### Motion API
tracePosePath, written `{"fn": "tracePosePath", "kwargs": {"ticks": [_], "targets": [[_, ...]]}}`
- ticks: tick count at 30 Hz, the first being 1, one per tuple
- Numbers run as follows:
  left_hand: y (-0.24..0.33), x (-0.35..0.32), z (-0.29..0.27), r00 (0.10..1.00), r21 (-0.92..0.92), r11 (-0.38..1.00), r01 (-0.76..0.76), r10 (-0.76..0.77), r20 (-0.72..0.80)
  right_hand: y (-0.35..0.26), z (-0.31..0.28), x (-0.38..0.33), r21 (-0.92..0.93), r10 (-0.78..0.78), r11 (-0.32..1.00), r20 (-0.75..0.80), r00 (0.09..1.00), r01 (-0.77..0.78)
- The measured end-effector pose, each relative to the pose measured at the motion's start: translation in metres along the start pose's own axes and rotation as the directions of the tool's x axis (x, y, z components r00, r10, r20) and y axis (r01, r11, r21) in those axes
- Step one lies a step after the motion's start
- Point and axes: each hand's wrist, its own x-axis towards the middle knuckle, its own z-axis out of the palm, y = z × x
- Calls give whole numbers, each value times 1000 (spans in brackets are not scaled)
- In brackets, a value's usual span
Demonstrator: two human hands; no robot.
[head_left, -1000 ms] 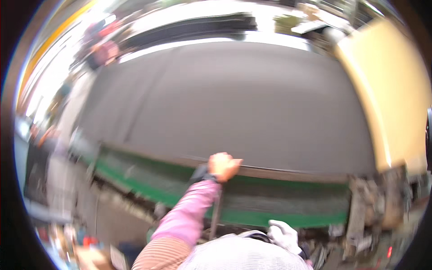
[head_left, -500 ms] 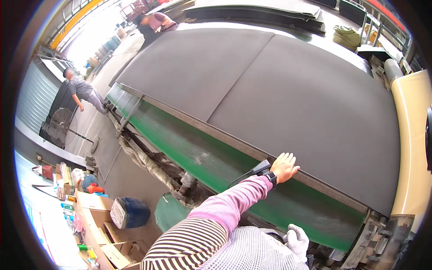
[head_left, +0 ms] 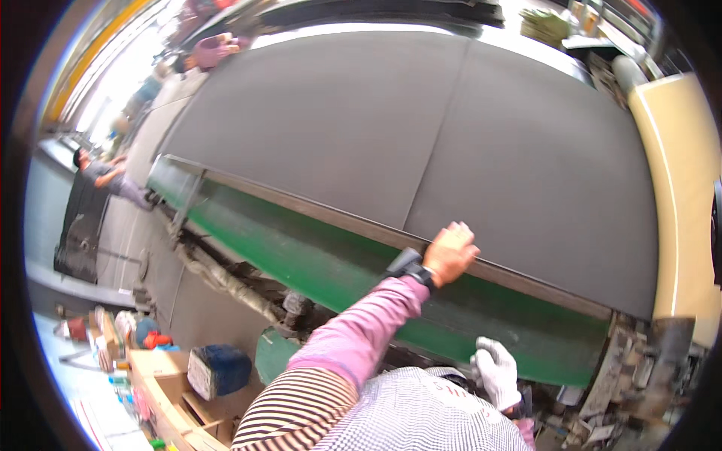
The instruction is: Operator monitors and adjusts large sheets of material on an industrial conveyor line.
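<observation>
A person stands at a long green machine frame [head_left: 353,263] covered by large dark grey sheets [head_left: 421,143]. Their left hand [head_left: 450,252], bare and reaching out from a pink sleeve with a dark wrist device, rests on the near edge of the grey sheet, fingers curled over it and pressed down where two sheets meet at a seam; it grips nothing apart from that edge. The sheet stretches away from the hand, up and to both sides, filling most of the view. Their right hand [head_left: 498,370], in a white work glove, sits low and close to the body, just below the green frame, loosely curled; whether it holds anything cannot be told. To the right of the sheet runs a pale yellow panel [head_left: 681,188]. Below the frame, on the left, are greasy machine parts, a blue container [head_left: 219,370] and an open cardboard box [head_left: 162,383] on the floor. Far left, another person [head_left: 105,180] bends toward the machine's far end.
</observation>
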Motion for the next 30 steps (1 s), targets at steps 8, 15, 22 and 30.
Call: {"fn": "tracePosePath", "kwargs": {"ticks": [8, 15, 22, 30], "targets": [[-210, -21, -92, 853, 301, 799, 521, -474, -218, -58, 7, 108, -267, -609, 772, -51, 792, 576], [-289, -53, -130, 713, 428, 601, 675, -680, -170, -122, 11, 202, -746, -411, 644, -152, 899, 169], [-351, -58, -149, 754, 352, 703, 618, -657, -12, -111, 38, 217, -606, -390, 751, -88, 917, 262], [-256, -40, -128, 837, 163, 863, 478, -504, 214, -114, -60, 193, -699, -451, 695, -243, 859, 167]]}}
